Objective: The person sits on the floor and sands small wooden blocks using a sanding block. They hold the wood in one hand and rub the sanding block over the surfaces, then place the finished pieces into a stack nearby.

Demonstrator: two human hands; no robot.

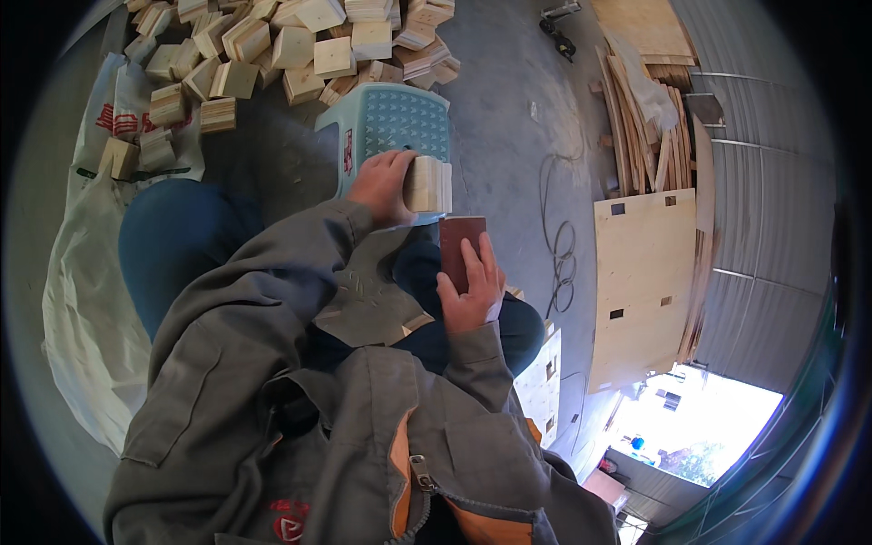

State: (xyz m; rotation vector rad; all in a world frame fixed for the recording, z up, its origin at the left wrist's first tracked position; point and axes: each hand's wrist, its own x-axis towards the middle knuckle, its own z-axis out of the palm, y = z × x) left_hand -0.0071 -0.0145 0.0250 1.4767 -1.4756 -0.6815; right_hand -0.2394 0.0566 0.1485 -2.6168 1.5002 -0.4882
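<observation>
A light blue plastic stool (400, 123) with a bumpy top stands in front of me. On its near right edge my left hand (383, 188) grips a light wooden block (425, 184), which looks layered along its right side. Just nearer and to the right, my right hand (474, 289) holds a flat reddish-brown rectangular piece (461, 243), its fingers laid across the face. That piece's far edge lies close to the wooden block; whether they touch, I cannot tell. The thumb of my right hand rests along the piece's left side.
Beyond the stool lies a heap of wooden blocks (300, 47). A white plastic sack (82, 300) spreads at the left, with several blocks on it. At the right are a plywood sheet (643, 272), stacked boards (640, 136) and a coiled cable (563, 263) on the floor.
</observation>
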